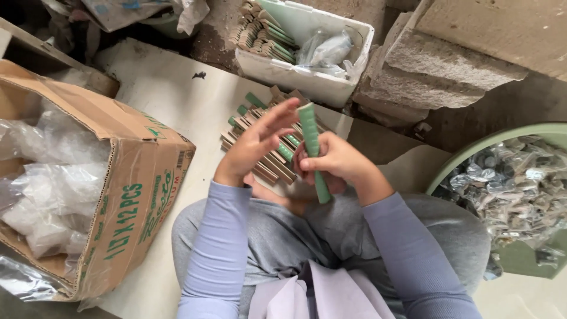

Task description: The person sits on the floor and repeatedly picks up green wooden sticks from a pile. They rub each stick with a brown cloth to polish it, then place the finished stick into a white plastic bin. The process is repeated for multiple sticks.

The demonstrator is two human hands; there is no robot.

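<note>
My right hand (335, 159) grips a long green ribbed handle (312, 140), held nearly upright above my lap. My left hand (255, 144) is just to its left, fingers spread, fingertips reaching toward the top of the handle without clearly holding anything. Beneath both hands a pile of brown and green handle pieces (266, 147) lies on the white board (171, 94).
An open cardboard box (127, 195) filled with clear plastic bags sits at left. A white foam box (307, 77) with more handle pieces and a plastic bag stands behind the pile. A green tub (472, 155) of packaged small parts is at right. Stone blocks (443, 65) lie at the back right.
</note>
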